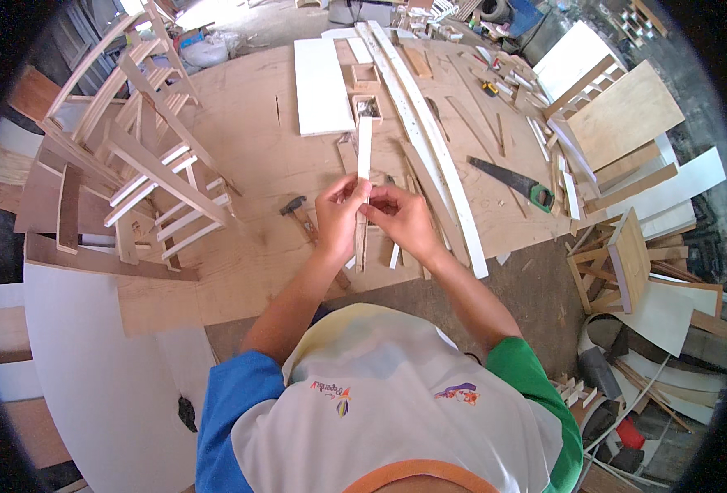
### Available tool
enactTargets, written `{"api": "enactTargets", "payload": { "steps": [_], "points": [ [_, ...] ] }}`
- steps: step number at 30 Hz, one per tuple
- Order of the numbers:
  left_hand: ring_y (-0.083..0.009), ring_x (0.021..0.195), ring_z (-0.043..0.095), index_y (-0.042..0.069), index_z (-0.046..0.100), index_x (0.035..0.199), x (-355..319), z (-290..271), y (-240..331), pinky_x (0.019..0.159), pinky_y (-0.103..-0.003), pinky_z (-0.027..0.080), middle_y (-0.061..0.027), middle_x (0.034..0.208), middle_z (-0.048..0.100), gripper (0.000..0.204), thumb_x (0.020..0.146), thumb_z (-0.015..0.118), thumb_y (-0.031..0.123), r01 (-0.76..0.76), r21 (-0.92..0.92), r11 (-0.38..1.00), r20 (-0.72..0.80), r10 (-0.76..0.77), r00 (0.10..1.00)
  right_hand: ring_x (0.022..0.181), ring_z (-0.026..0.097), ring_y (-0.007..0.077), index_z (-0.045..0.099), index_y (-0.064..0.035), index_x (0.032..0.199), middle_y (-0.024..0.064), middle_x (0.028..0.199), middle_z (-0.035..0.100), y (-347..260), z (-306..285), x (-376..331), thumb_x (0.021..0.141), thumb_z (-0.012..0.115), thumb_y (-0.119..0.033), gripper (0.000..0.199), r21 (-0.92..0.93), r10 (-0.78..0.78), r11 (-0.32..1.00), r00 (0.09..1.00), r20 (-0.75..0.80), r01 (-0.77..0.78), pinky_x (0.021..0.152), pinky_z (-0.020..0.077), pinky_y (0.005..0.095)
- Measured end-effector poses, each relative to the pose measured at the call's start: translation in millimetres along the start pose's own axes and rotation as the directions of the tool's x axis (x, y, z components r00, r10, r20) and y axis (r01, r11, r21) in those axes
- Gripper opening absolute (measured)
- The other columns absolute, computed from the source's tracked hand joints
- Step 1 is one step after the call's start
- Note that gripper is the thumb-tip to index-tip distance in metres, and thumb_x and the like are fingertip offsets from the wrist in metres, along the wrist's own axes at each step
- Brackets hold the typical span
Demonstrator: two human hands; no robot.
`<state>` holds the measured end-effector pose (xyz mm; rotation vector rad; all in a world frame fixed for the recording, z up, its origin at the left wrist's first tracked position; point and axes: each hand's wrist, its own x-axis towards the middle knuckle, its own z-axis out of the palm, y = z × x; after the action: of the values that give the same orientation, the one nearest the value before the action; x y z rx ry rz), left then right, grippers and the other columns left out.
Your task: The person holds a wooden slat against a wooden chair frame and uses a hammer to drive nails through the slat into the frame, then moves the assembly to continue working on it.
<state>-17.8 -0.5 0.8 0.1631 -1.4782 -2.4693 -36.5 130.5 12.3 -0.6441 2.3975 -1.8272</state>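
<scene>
Head view: our left hand (343, 215) and right hand (403, 220) both pinch a slim white-faced wooden strip (365, 152), likely to steady it; its far end nears the small square wooden box (376, 120). Nearer us than that box: a black-headed, wooden-handled hammer (304, 220). Right of it, long white boards (459, 205) obstruct reaching the green-handled handsaw (505, 175).

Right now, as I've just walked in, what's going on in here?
A person is holding a narrow wooden strip in front of them. The left hand grips it, and the right hand is pinched close against its edge; whether that one holds something tiny is too small to tell. On the broad wooden surface ahead, a hammer lies to the left and a handsaw to the right, both untouched.
</scene>
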Motion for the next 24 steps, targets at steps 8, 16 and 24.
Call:
{"api": "enactTargets", "payload": {
  "steps": [8, 16, 24],
  "points": [
    [-0.0071, 0.077, 0.056, -0.003, 0.065, 0.100, -2, 3, 8, 0.067, -0.022, 0.045, -0.0011, 0.085, 0.063, 0.022, 0.085, 0.069, 0.012, 0.015, 0.225, 0.974, 0.119, -0.043, 0.992, 0.077, 0.063, 0.0105, 0.063, 0.0070, 0.104, 0.0099, 0.086, 0.069, 1, -12, 1, 0.084, 0.065, -0.005, 0.023, 0.051, 0.064, 0.997, 0.998, 0.021, -0.065, 0.070, 0.0523, 0.0254],
    [-0.0064, 0.068, 0.056, -0.003, 0.067, 0.095, -5, -4, -2, 0.062, -0.022, 0.045, -0.0020, 0.076, 0.065, 0.021, 0.083, 0.071, 0.014, -0.028, 0.391, 0.920, 0.062, 0.004, 0.998, 0.071, 0.063, 0.0121, 0.062, 0.0089, 0.100, 0.0132, 0.076, 0.067, -10, -9, 2, 0.080, 0.064, -0.007, 0.026, -0.154, -0.012, 0.988, 1.000, 0.003, 0.012, 0.063, 0.0518, 0.0286],
    [-0.0053, 0.061, 0.055, -0.005, 0.069, 0.092, -7, -18, 0, 0.056, -0.023, 0.045, -0.0047, 0.070, 0.068, 0.019, 0.082, 0.071, 0.011, -0.142, 0.492, 0.859, 0.014, 0.156, 0.988, 0.064, 0.063, 0.0342, 0.063, 0.0044, 0.092, 0.0228, 0.069, 0.062, -21, 15, 6, 0.075, 0.063, -0.012, 0.024, -0.297, -0.125, 0.949, 0.991, -0.048, 0.106, 0.059, 0.0506, 0.0401]
  ]
}}
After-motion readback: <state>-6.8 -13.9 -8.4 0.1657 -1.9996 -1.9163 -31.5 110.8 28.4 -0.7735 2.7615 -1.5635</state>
